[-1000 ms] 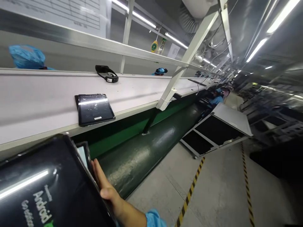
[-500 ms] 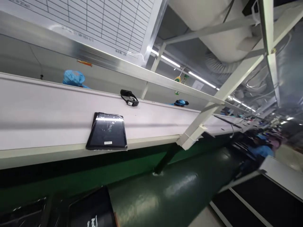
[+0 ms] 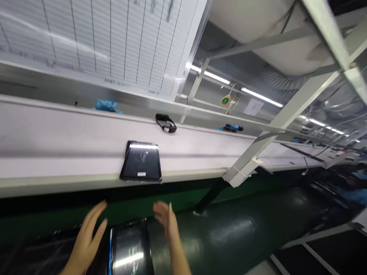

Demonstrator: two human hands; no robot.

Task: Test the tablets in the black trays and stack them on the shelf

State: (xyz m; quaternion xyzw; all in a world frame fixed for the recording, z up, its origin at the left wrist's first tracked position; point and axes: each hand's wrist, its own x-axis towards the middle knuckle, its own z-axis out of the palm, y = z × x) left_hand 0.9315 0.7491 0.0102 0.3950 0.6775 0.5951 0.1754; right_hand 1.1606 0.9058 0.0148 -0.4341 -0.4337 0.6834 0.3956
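My left hand (image 3: 87, 238) is raised at the lower left, fingers stretched and thumb apart, holding nothing. On the other side, my right hand (image 3: 166, 217) is also open and empty, slightly blurred. Between and below the two hands is a glossy dark tablet (image 3: 130, 248) with a bright light reflection on its screen. Neither hand appears to touch it. Ahead of them, at the edge of the white bench, lie dark tablets in a small stack, the top tablet (image 3: 142, 162) carrying a small white label.
A black headset-like strap (image 3: 166, 123) rests on the white bench (image 3: 197, 151). A pale upright post (image 3: 243, 168) stands to the right. Above hangs a framed chart (image 3: 120, 42). People's blue caps (image 3: 106, 105) show behind the bench. The floor (image 3: 218, 225) is dark green.
Both my hands have come into view from below. The view has shifted, so the bench items appear farther right. A glossy tablet now shows at the bottom where a dark lettered surface appeared.
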